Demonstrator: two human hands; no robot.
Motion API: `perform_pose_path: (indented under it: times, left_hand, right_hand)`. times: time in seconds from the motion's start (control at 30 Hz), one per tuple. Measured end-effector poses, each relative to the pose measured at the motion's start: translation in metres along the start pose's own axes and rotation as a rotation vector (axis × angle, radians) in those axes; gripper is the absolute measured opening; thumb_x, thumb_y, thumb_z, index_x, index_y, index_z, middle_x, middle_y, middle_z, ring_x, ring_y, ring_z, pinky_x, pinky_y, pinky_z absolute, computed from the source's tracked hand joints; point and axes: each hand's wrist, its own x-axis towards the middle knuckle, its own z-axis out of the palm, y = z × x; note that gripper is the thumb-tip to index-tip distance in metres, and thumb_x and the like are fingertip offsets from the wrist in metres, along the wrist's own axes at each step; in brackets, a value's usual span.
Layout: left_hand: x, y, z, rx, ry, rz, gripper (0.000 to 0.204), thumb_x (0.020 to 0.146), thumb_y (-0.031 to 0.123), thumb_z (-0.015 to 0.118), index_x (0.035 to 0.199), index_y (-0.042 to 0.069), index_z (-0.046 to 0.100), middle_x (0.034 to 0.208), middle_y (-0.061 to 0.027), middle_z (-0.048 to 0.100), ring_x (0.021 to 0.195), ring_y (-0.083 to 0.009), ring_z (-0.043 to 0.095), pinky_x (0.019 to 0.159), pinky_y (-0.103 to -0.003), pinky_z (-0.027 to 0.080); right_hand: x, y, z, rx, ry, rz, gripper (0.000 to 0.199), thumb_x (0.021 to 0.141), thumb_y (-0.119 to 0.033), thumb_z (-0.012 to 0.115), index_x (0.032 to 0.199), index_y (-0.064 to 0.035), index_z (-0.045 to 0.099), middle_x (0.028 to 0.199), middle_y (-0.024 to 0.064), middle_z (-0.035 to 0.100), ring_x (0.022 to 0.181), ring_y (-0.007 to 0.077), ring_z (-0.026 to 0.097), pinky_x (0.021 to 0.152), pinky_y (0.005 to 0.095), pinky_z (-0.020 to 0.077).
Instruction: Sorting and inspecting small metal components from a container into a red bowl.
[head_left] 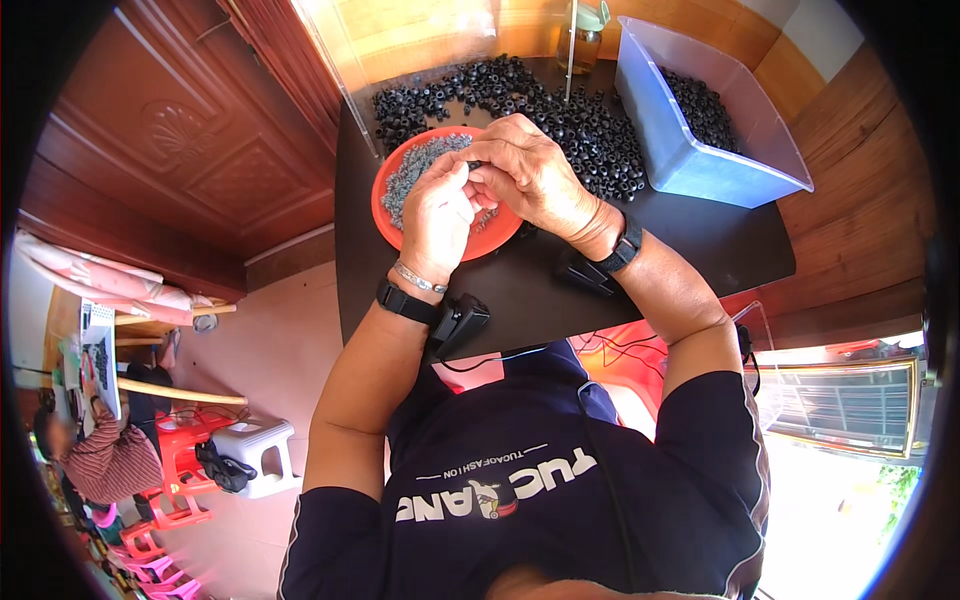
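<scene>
Small dark piece [475, 164], just above the frame's middle, and it's pinched between the narrowed fingertips of the left hand [440, 214] and right hand [542, 178], its exact shape mostly hidden! Beneath them, a smooth, round orange-red bowl [384, 203] cradles gritty-looking grey bits [412, 176], while glossy, ring-like black parts [592, 145] sprawl over the matte dark tabletop [715, 228] toward a translucent, straight-sided blue bin [690, 168], upper right.
</scene>
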Motion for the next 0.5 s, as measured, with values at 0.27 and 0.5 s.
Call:
perform_pose_path:
  times: [0.27, 0.5]
  left_hand:
    - [0.0036, -0.0016, -0.0054, -0.017, 0.004, 0.008, 0.022, 0.096, 0.017, 0.043, 0.109, 0.001, 0.052, 0.094, -0.0075, 0.059, 0.082, -0.0167, 0.058, 0.074, -0.03, 0.047]
    - [0.0002, 0.0016, -0.0006, -0.04, 0.063, 0.016, 0.021, 0.095, 0.017, 0.044, 0.108, 0.003, 0.052, 0.096, -0.0065, 0.06, 0.081, -0.0174, 0.059, 0.073, -0.031, 0.048]
  right_hand:
    - [0.0003, 0.0045, 0.0006, -0.007, -0.021, 0.032, 0.032, 0.071, -0.005, 0.073, 0.102, -0.0057, 0.063, 0.095, 0.0072, 0.064, 0.088, 0.0259, 0.059, 0.079, 0.0348, 0.0495]
    - [-0.0005, 0.0031, -0.0031, 0.212, -0.037, 0.308, 0.039, 0.073, -0.014, 0.077, 0.107, -0.0067, 0.062, 0.101, 0.0046, 0.065, 0.088, 0.021, 0.06, 0.079, 0.0334, 0.0503]
